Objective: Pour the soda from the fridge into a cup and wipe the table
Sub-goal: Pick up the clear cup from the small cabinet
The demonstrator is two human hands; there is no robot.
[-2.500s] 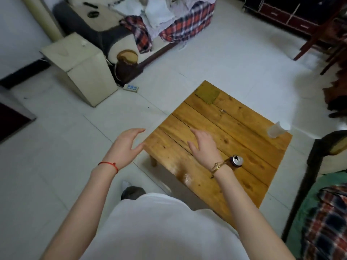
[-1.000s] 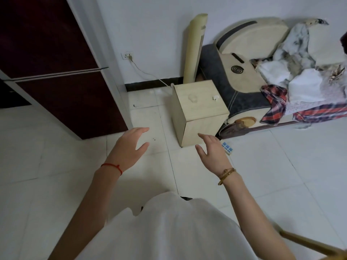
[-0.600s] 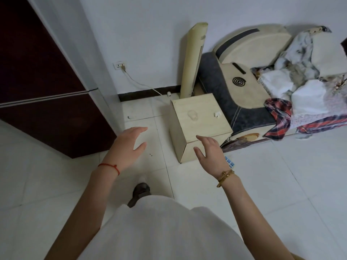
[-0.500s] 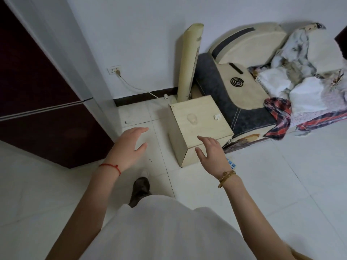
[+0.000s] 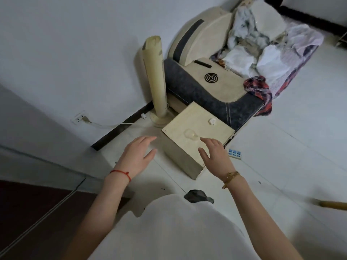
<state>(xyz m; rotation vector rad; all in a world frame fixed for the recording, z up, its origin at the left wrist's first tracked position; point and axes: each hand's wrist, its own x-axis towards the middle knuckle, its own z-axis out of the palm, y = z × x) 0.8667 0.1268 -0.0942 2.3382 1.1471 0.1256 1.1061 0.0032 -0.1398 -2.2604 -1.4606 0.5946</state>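
Both hands raised mid-frame, empty, fingers loosely spread: left hand point(image 5: 138, 153) with red string at the wrist, right hand point(image 5: 216, 155) with gold bracelet, apart from each other. Right hand in front of the pale wooden box point(image 5: 195, 136) at centre. Tower fan point(image 5: 155, 79) stands upper centre by the wall; massage chair point(image 5: 212, 79) piled with clothes point(image 5: 262, 51) upper right. Dark red fridge point(image 5: 28, 209) lower left. Soda, cup, table out of view. No readable writing.
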